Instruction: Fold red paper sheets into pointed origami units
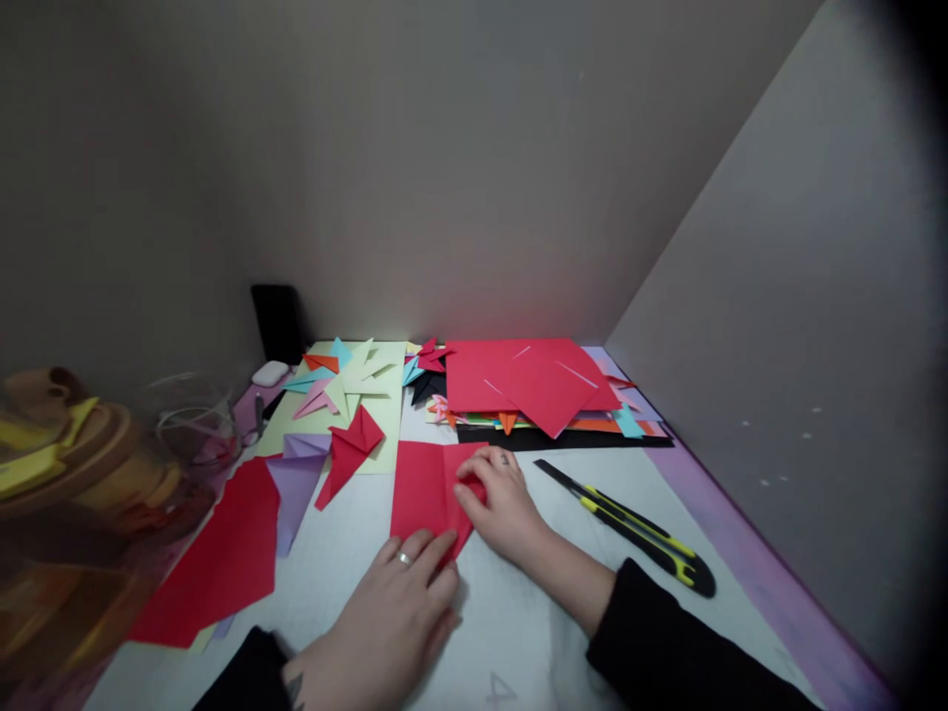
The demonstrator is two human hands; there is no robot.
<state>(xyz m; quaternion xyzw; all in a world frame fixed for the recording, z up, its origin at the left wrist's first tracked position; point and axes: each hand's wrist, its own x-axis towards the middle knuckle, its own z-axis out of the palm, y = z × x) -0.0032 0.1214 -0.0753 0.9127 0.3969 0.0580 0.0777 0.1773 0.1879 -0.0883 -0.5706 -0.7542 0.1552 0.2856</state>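
The red sheet (419,494) is lying on the white covering (511,612) of the desk (770,592), directly in front of the person and between the two hands. A crease is running along it, roughly away from the person; its full long axis is not showing, since fingers are covering part of it. The left hand (392,612) is coming in from the near side, its fingers loosely extended and resting over the near edge, gripping nothing that shows. The right hand (511,509) is reaching from the right and lying nearer the right-hand flap, its fingers and thumb curling in over the paper; whether they are pinching it, I cannot tell. Both are touching the sheet, so neither is clearly nearer.

The paper is looking thin, matte and crisp (the flap is tapering towards the near side). To the right, a slim black-and-yellow cutter (629,520) is lying at a slant. To the left, a pointed red folded piece (352,444) is resting beside a lilac folded paper (296,484), while flat red sheets (518,380) are topping a layered pile beyond.
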